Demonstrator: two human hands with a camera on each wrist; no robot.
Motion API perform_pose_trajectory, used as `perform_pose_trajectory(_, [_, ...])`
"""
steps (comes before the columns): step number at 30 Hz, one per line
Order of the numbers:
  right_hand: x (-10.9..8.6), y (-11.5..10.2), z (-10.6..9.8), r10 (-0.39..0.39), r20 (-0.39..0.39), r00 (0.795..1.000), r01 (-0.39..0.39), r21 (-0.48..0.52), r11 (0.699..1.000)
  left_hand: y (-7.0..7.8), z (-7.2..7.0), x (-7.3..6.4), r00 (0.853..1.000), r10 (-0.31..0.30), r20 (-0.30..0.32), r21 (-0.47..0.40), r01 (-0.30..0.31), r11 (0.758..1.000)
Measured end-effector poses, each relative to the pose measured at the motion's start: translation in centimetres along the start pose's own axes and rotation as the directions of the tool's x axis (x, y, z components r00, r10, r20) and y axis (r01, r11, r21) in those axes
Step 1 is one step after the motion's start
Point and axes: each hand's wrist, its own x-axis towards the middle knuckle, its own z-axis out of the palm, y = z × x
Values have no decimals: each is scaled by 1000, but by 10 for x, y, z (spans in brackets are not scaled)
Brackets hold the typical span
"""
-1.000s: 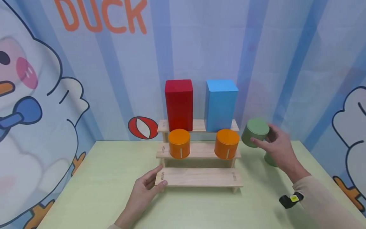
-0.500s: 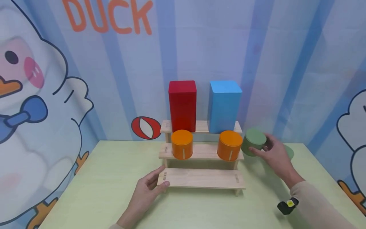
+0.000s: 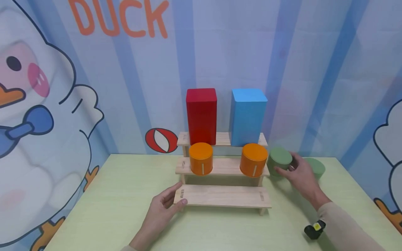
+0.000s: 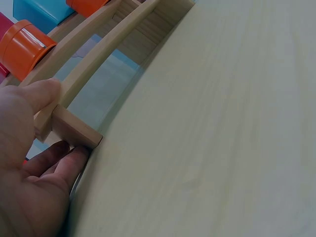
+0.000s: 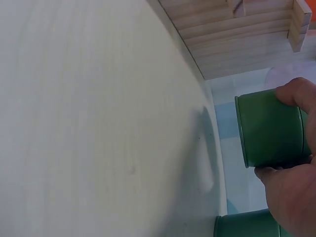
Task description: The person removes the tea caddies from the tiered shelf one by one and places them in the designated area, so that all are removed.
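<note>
Green cylindrical tin (image 3: 278,160) is held above the tabletop (image 3: 220,230), just right of the 3-tier wooden rack (image 3: 224,165), between thumb and fingers of the right hand (image 3: 302,178). Left hand (image 3: 161,211) grips the rack's bottom tier (image 3: 223,196) at its left end. 2 orange tins (image 3: 201,159) occupy the middle tier; 1 red box (image 3: 202,116) and 1 blue box (image 3: 248,118) occupy the top.

I see a tall red rectangular box (image 3: 202,116) left of a light-blue rectangular box (image 3: 248,117); nearer, an orange cylindrical tin (image 3: 201,159) left, another orange tin (image 3: 253,160) right; farther, a blue-striped cloth backdrop (image 3: 213,52).
</note>
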Motion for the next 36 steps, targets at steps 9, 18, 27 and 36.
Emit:
perform_pose_trajectory(9, [-4, 7, 4, 19, 17, 1000, -18, -42, 999, 1, 0, 0, 1000, -11, -4, 14, 11, 1000])
perform_pose_trajectory(18, [-6, 16, 5, 61, 42, 997, -58, -58, 997, 1, 0, -1, 1000, -10, -1, 4, 10, 1000])
perform_pose_trajectory(27, [-6, 20, 5, 71, 46, 996, -66, -110, 992, 2, 0, -1, 1000, -9, -1, 2, 9, 1000])
perform_pose_trajectory(36, [-5, 22, 4, 66, 65, 996, -60, -80, 995, 1, -1, -2, 1000, -7, -1, 7, 7, 1000])
